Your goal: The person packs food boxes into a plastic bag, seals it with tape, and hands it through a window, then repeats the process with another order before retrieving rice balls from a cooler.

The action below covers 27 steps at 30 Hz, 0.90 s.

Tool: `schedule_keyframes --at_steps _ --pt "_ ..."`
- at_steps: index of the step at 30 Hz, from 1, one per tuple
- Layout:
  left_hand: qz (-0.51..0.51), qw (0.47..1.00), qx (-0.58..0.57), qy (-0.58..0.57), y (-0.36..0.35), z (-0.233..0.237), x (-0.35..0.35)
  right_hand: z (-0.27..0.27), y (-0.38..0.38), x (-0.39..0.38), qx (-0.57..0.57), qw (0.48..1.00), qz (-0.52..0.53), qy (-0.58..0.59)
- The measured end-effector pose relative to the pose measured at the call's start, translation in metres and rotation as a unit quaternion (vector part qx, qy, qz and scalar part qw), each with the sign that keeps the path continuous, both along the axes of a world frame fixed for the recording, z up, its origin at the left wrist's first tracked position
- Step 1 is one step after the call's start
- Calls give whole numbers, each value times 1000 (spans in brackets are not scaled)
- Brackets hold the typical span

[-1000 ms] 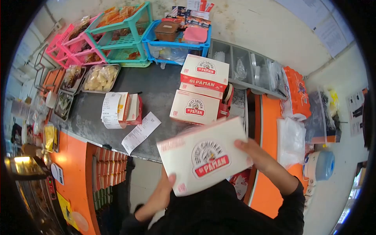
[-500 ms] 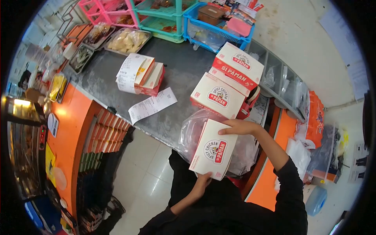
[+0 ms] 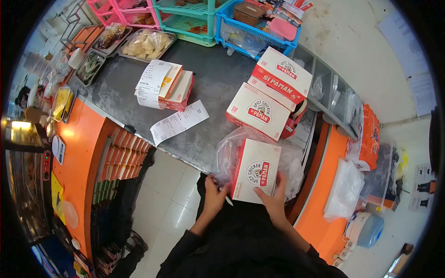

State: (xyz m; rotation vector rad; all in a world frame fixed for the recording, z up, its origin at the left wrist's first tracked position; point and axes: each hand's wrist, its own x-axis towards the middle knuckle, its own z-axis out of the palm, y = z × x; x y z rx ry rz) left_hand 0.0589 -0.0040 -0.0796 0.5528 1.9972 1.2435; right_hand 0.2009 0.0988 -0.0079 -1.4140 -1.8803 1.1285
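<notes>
A white and red Spicy Chicken Si Paman food box [image 3: 246, 160] rests on a clear plastic bag [image 3: 227, 155] at the near edge of the counter. My right hand [image 3: 275, 199] grips the box at its near right corner, thumb on the lid and fingers along the side. At the box's near left corner, my left hand [image 3: 213, 197] has its fingers closed on the edge of the bag. Bag film shows on both sides of the box. Behind it stand another white box [image 3: 243, 103] and more boxes [image 3: 273, 88] of the same kind.
On the dark counter [image 3: 194, 136] lie a loose receipt [image 3: 180, 123] and smaller boxes [image 3: 178, 95] with a receipt on top. A blue basket [image 3: 257, 51], a green rack [image 3: 185, 39] and a metal tray [image 3: 147, 44] line the back. Plastic bags [image 3: 344, 190] lie on the orange surface at right.
The box has turned more upright in view and settled onto the bag. My right hand moved from its far edge to the near right corner; my left hand left the box for the bag.
</notes>
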Motion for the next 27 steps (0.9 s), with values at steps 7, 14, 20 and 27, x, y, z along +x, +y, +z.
schedule_keyframes --at_steps 7,14,20,27 --pt "-147 968 -35 -201 -8 -16 -26 0 1 -27 -229 946 -66 219" --pt "-196 897 4 -396 -70 82 -68 8 -9 -51 -206 955 -88 195" --pt "-136 899 -79 -410 -80 124 -95 4 -21 -67 -158 969 -67 175" --pt "-86 978 73 174 28 120 -106 10 -7 -36 -121 993 -4 8"
